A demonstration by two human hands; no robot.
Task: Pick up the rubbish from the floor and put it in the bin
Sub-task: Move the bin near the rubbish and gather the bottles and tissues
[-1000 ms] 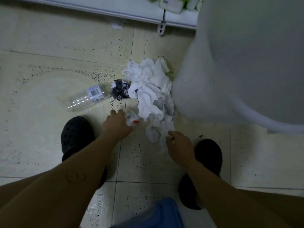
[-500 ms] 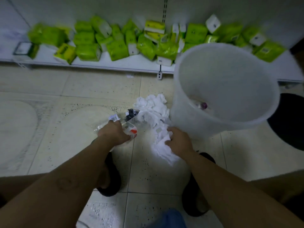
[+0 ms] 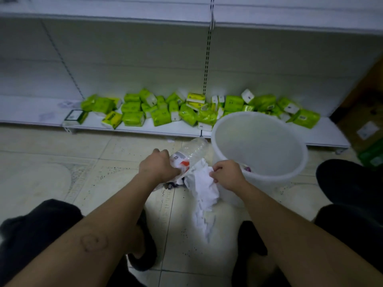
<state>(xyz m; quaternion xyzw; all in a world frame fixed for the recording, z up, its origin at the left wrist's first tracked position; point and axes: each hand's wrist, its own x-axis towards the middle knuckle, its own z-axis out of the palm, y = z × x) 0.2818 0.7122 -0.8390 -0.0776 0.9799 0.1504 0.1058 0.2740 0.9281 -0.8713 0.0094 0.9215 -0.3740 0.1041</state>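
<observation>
My left hand (image 3: 158, 166) grips a clear plastic bottle (image 3: 192, 151) together with a small white-and-red wrapper (image 3: 180, 162), held up off the floor and pointing toward the bin. My right hand (image 3: 227, 175) pinches the top of a long crumpled white tissue wad (image 3: 204, 195), which hangs down almost to the tiles. A dark scrap (image 3: 176, 184) peeks out under the two hands. The white round bin (image 3: 290, 172) stands just right of my hands, with a small purple-capped item (image 3: 247, 168) inside it.
A low white shelf (image 3: 51, 114) runs along the back, holding several green tissue packs (image 3: 159, 112). My black shoes (image 3: 143, 259) rest on the speckled floor tiles. A dark round object (image 3: 348, 183) lies right of the bin, and cardboard boxes (image 3: 364, 121) stand at far right.
Both hands have risen from the floor with the bottle, wrapper and tissue. The view has tilted up, so the shelf and the whole bin now show.
</observation>
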